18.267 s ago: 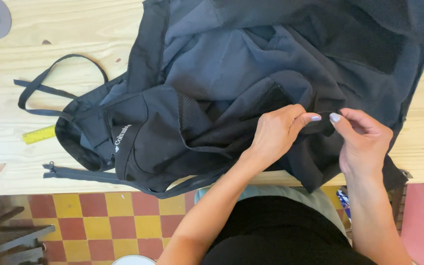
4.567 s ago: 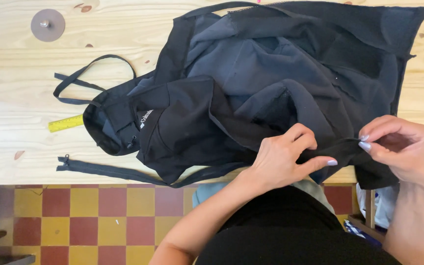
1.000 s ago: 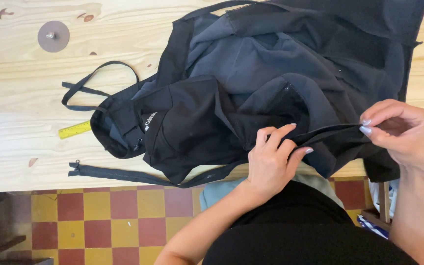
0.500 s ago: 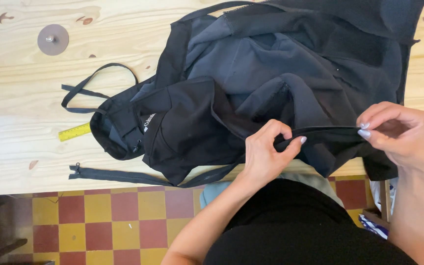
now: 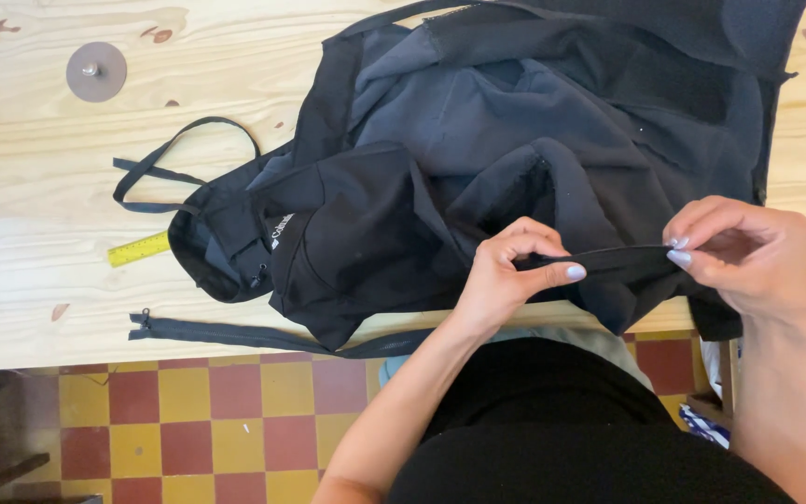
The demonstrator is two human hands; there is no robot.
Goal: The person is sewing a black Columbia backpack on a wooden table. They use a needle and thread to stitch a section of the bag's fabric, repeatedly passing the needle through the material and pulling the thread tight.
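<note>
A black jacket lies crumpled across a pale wooden table. Near the table's front edge, my left hand pinches a narrow black strip of the jacket's edge between thumb and fingers. My right hand grips the same strip further right, so it is stretched taut between both hands. A loose black zipper tape runs along the front edge from the left and passes under the jacket.
A yellow ruler pokes out from under the jacket's left side. A black strap loop lies beside it. A round brown disc with a metal stud sits at the far left. Below the table edge is red and yellow checkered floor.
My left hand has slid along the strip and now pinches it closer to my right hand. The jacket and zipper tape have stayed where they were.
</note>
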